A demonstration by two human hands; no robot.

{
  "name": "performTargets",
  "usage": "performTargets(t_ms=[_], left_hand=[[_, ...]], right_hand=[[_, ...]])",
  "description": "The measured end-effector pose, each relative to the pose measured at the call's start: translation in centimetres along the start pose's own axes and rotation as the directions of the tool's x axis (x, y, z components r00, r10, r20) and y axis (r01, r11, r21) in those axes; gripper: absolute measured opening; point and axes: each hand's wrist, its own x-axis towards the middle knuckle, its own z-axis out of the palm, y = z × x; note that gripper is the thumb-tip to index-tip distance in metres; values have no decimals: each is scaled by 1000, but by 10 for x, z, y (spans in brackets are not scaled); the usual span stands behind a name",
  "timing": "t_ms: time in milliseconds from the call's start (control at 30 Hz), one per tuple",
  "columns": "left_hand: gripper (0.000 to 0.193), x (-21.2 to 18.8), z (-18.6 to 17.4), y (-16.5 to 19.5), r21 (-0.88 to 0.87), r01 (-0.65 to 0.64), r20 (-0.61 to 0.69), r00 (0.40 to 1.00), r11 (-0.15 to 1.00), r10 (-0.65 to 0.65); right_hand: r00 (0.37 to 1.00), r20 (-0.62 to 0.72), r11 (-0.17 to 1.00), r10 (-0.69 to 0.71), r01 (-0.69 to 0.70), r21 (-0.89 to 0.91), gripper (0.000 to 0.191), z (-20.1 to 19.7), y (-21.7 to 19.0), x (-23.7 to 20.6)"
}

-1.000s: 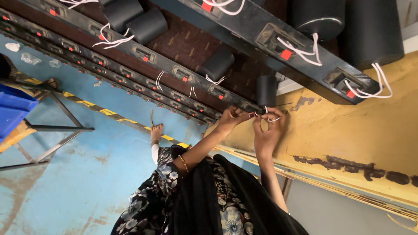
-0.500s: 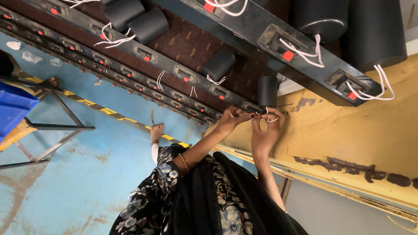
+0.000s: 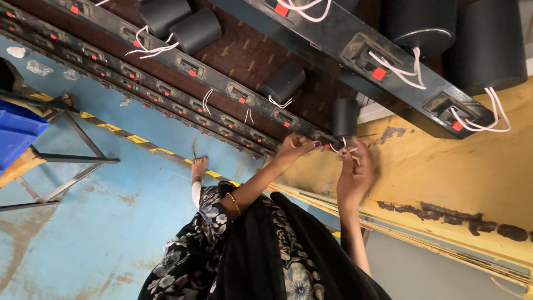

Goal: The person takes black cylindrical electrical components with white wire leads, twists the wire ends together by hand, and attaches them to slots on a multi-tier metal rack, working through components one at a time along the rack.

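Both hands work at the near end of a long black strip [image 3: 252, 103] that carries small red-marked sockets. My left hand [image 3: 294, 149], a bangle on its forearm, rests its fingertips on the strip's end. My right hand [image 3: 355, 171] pinches thin white wires [image 3: 337, 149] just beside it. These wires come from a black cylinder [image 3: 345, 116] standing right above my fingers. My floral garment and dark scarf fill the bottom middle of the view.
More black socket strips [image 3: 388, 53] with white wire loops and black cylinders [image 3: 195, 29] lie alongside on a brown surface. A worn yellow surface [image 3: 444, 183] is at right. A blue floor with striped tape [image 3: 139, 139], a blue crate [image 3: 16, 130] on a metal stand, and my foot [image 3: 199, 165] are at left.
Both hands stay at the strip's end; only the fingers on the white wires shift slightly.
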Motion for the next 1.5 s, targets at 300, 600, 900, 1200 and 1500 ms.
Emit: performTargets(t_ms=[300, 600, 900, 1200, 1500], left_hand=[[29, 4, -8, -7, -10, -31, 91, 995, 999, 32], [26, 4, -9, -7, -69, -2, 131, 991, 998, 11], [41, 8, -10, -14, -205, -80, 149, 982, 976, 111], [42, 3, -10, -5, -113, -54, 141, 988, 992, 70], [19, 0, -6, 8, -205, -43, 179, 981, 978, 81]], right_hand=[[949, 190, 870, -253, 309, -385, 18, 3, 0, 12], [904, 320, 755, -285, 417, -506, 18, 10, -15, 18], [898, 334, 676, -286, 436, -594, 13, 15, -19, 12], [889, 336, 644, -310, 457, -614, 14, 17, -13, 8], [886, 289, 649, -363, 462, -604, 11, 20, -4, 3]])
